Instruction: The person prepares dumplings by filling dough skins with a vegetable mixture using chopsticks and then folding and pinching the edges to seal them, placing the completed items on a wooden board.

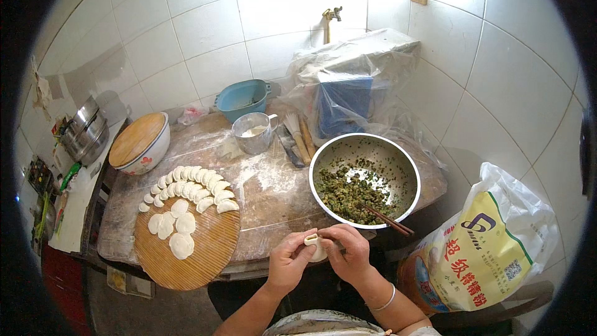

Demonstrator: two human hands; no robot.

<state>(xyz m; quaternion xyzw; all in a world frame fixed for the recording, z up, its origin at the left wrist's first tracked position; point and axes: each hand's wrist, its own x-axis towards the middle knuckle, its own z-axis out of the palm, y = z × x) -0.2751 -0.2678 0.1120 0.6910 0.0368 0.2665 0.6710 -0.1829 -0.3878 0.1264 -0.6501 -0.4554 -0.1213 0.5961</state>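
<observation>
Near the table's front edge, my left hand (287, 262) and my right hand (349, 254) pinch a dumpling (316, 250) between them. It is a folded white wrapper with a gap still showing at the top; its filling is mostly hidden. Just beyond my right hand stands a steel bowl (409, 175) of chopped green and brown filling (348, 194), with chopsticks (393, 223) leaning over its rim. To my left lies a round wooden board (214, 242), partly over the table edge. Flat round wrappers (181, 246) rest on it, beside curved rows of folded dumplings (203, 194).
Behind the board are a wood-lidded enamel basin (142, 143), a blue-green basin (241, 98), a clear measuring cup (254, 140) and a brush (295, 134). Plastic sheeting covers a blue box (344, 106). A flour sack (482, 249) stands right; steel pots (87, 134) sit far left.
</observation>
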